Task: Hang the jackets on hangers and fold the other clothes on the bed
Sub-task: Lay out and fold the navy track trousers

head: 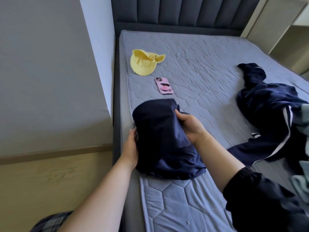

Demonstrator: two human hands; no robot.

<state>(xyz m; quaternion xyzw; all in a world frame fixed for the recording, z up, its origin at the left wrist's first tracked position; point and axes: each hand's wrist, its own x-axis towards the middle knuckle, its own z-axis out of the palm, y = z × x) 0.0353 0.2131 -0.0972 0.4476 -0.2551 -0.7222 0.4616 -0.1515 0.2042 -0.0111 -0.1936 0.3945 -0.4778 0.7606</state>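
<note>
Nearest, by the left edge of the bed, left grip and right grip each clutch one side of the dark blue garment, which lies between them, its length running toward the headboard.

A home bedroom — a quilted mattress against a padded headboard, clothes strewn across.

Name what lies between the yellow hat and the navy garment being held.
A pink-cased phone lies back up on the mattress there, nearer the navy garment than the yellow hat; the head view shows it.
</note>
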